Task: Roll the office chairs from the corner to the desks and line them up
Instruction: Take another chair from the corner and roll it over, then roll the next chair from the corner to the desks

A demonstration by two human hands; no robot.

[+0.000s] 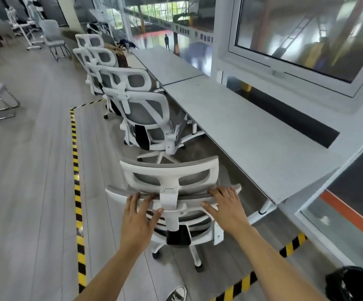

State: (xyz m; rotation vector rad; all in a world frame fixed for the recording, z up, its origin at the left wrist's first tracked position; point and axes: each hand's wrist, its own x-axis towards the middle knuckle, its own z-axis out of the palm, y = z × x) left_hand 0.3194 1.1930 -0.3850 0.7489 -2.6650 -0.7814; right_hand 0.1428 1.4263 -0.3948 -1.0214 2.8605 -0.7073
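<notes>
Beside the near end of the long bench [252,135], the person stands behind a white mesh office chair [169,205], left hand [138,216] and right hand [226,205] both resting on top of its backrest, fingers [132,197] curled loosely over the rim. Three more chairs [137,98] already stand in a row along the bench's left edge. To finish well, I'd push evenly with both hands, turn the seat square to the bench edge, and match the neighbours' spacing. Banner writing beyond the glass is too blurred to read.
</notes>
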